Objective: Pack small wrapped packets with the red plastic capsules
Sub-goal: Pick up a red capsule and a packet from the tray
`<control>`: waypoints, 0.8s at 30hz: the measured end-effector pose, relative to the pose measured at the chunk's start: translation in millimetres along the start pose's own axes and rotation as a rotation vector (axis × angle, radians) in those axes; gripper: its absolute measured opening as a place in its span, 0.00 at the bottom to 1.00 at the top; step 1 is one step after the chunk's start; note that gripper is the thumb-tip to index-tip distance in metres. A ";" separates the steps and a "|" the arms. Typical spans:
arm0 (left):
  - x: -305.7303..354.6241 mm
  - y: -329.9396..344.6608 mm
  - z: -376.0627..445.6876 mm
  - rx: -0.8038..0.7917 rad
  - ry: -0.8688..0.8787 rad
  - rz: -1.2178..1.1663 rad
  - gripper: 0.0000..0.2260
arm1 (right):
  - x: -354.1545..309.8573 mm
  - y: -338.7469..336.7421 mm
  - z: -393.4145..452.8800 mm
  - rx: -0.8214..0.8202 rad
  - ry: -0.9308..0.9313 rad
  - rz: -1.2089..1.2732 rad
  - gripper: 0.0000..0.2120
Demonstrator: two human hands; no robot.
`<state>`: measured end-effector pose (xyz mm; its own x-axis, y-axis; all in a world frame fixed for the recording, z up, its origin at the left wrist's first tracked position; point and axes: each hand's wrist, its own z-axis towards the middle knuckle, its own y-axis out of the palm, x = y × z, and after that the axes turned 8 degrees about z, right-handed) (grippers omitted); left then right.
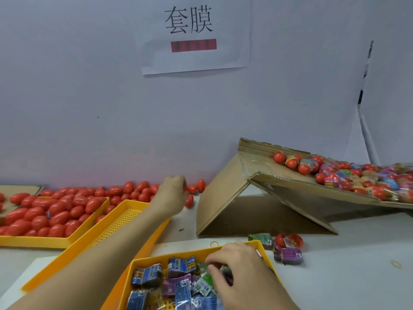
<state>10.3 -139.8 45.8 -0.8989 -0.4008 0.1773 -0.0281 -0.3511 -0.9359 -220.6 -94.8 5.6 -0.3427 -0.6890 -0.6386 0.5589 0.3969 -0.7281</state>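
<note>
My left hand (172,194) reaches far across to the loose red capsules (138,190) lying along the wall, its fingers curled round one of them (186,188). My right hand (237,265) is down in the near yellow tray (263,249) of small wrapped packets (181,267), its fingertips pinching a green packet (204,281). Further red capsules fill a yellow tray (67,239) at the left.
An empty perforated yellow tray (125,218) lies under my left forearm. A folded cardboard ramp (228,198) at the right carries several filled capsules (348,177). A half-open red capsule (288,240), a purple packet (288,256) and a green packet (260,238) lie on the table.
</note>
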 end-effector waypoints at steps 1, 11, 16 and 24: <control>3.8 -4.7 -10.1 0.000 -0.006 -0.109 0.07 | -1.8 -2.0 -0.7 0.062 0.008 0.064 0.11; 22.4 -31.5 -141.3 -0.173 -0.454 -1.577 0.09 | -9.3 -25.7 -7.4 0.492 0.186 0.640 0.24; 18.0 -19.7 -169.2 -0.092 -0.427 -1.411 0.13 | -9.3 -10.9 -10.2 -0.016 0.045 0.020 0.06; 12.4 -17.1 -174.7 -0.034 -0.399 -1.248 0.10 | -8.2 2.3 -12.1 -0.017 -0.019 -0.146 0.06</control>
<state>-76.8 9.1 10.9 -0.0694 -0.0466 0.9965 -0.7583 -0.6466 -0.0830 -225.6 -80.9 6.1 -0.4049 -0.7513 -0.5212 0.4916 0.3018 -0.8169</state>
